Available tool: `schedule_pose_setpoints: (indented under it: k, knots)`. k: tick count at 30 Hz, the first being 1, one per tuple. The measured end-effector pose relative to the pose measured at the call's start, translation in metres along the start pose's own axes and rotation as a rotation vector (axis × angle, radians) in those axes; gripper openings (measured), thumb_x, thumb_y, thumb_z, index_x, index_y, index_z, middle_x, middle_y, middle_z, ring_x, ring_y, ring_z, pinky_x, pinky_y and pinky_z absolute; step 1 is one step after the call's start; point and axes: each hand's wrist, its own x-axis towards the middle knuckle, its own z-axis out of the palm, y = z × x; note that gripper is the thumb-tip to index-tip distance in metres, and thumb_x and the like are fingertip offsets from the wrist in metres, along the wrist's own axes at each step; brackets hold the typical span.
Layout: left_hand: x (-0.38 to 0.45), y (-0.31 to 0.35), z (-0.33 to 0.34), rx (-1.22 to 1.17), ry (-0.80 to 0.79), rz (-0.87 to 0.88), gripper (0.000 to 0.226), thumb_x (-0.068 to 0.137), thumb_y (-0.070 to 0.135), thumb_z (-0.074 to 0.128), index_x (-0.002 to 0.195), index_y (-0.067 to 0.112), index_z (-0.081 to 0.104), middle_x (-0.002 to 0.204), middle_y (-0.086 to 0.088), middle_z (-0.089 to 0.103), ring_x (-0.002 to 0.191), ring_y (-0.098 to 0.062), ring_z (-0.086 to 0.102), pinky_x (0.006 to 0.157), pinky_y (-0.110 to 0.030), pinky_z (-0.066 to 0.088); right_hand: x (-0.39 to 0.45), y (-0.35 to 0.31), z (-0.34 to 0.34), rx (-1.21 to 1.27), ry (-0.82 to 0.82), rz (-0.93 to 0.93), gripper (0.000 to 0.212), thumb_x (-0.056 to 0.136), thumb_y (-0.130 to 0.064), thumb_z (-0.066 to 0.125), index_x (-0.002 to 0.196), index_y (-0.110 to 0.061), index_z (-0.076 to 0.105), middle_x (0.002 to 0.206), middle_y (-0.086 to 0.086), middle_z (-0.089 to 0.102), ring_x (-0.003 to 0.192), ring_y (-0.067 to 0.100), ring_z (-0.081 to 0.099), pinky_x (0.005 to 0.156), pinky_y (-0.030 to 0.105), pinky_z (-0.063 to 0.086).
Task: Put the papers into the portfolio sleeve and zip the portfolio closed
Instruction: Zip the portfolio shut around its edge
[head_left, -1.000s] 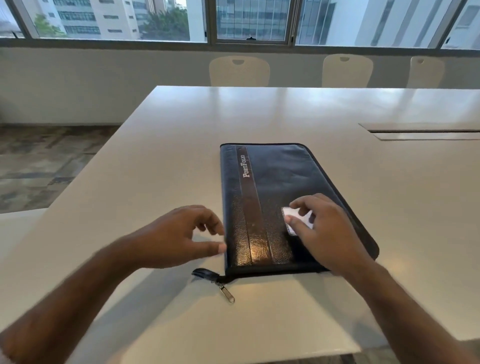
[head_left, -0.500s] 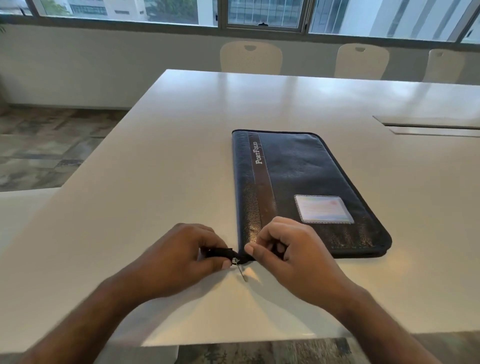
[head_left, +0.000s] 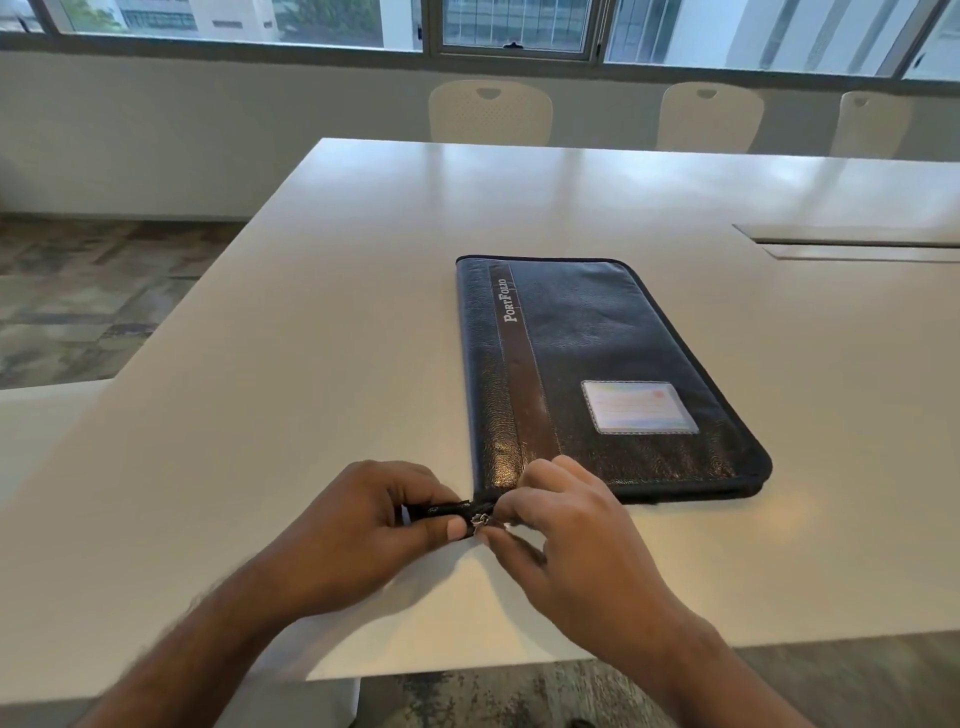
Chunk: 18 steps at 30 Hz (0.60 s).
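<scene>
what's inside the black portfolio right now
Nothing inside shows: the black leather portfolio lies closed flat on the white table. Whether it holds papers is hidden by the cover.

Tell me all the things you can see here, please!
Portfolio: one, black with a brown stripe, lying flat and closed on the table.
Card window: one, clear with a pale card, on the portfolio's cover near its front right.
Zipper tail: one, black, sticking out from the portfolio's near left corner.
Zipper slider: one, silver, at that same corner.
Table: one, white, filling the middle.
Chairs: three, cream, behind the table's far edge.
Windows: a row, along the top.
Left hand: pinching the zipper tail.
Right hand: fingers at the zipper slider.
</scene>
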Motion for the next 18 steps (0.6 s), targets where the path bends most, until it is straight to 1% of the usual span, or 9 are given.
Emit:
schedule_pose_setpoints:
  k: [4,7,10,12,14,16,18]
  knots:
    - [-0.004,-0.006,0.000,0.030,0.063,-0.023,0.012,0.086,0.023,0.075,0.087,0.033,0.081,0.081,0.011,0.071,0.078,-0.014,0.066,0.070,-0.034,0.053,-0.004,0.000,0.001,0.048,0.025,0.002,0.018,0.086,-0.031,0.064,0.071,-0.020,0.064,0.072,-0.010,0.052,0.073,0.008,0.041,0.067,0.022,0.038]
    - [-0.006,-0.009,0.000,0.049,0.083,-0.023,0.014,0.085,0.022,0.075,0.086,0.035,0.080,0.080,0.013,0.071,0.076,-0.013,0.066,0.066,-0.026,0.051,-0.005,0.001,0.002,0.014,0.027,0.030,0.020,0.086,-0.029,0.062,0.069,-0.018,0.061,0.072,-0.009,0.051,0.072,0.009,0.041,0.067,0.024,0.039]
    - [-0.006,-0.009,0.001,0.057,0.085,-0.020,0.013,0.085,0.023,0.075,0.084,0.035,0.080,0.078,0.014,0.070,0.074,-0.012,0.065,0.062,-0.017,0.046,-0.007,0.004,0.001,-0.029,0.041,0.065,0.020,0.084,-0.030,0.063,0.068,-0.020,0.058,0.071,-0.010,0.051,0.071,0.009,0.042,0.067,0.023,0.038]
    - [-0.004,-0.008,0.000,0.051,0.084,-0.023,0.014,0.085,0.022,0.076,0.083,0.036,0.080,0.077,0.014,0.070,0.072,-0.012,0.064,0.061,-0.016,0.045,-0.008,0.005,0.000,-0.054,0.055,0.084,0.021,0.084,-0.029,0.063,0.066,-0.020,0.056,0.069,-0.010,0.049,0.069,0.011,0.043,0.066,0.024,0.038]
    - [-0.004,-0.007,0.000,0.053,0.082,-0.026,0.017,0.084,0.022,0.076,0.081,0.038,0.080,0.076,0.014,0.069,0.071,-0.011,0.064,0.060,-0.016,0.045,-0.009,0.006,0.000,-0.078,0.090,0.111,0.025,0.081,-0.026,0.063,0.062,-0.021,0.049,0.065,-0.009,0.047,0.065,0.012,0.041,0.063,0.024,0.037]
    - [-0.004,-0.007,-0.001,0.051,0.084,-0.031,0.016,0.084,0.022,0.076,0.081,0.038,0.080,0.075,0.013,0.069,0.070,-0.011,0.063,0.059,-0.016,0.043,-0.010,0.010,-0.003,-0.097,0.137,0.155,0.033,0.078,-0.020,0.067,0.060,-0.024,0.040,0.061,-0.010,0.042,0.061,0.011,0.039,0.061,0.024,0.034]
    - [-0.004,-0.007,-0.002,0.049,0.086,-0.034,0.014,0.084,0.023,0.076,0.083,0.037,0.080,0.075,0.013,0.069,0.069,-0.010,0.062,0.059,-0.015,0.042,-0.013,0.018,-0.008,-0.108,0.165,0.205,0.040,0.074,-0.016,0.071,0.058,-0.026,0.035,0.058,-0.010,0.040,0.059,0.012,0.039,0.059,0.023,0.031]
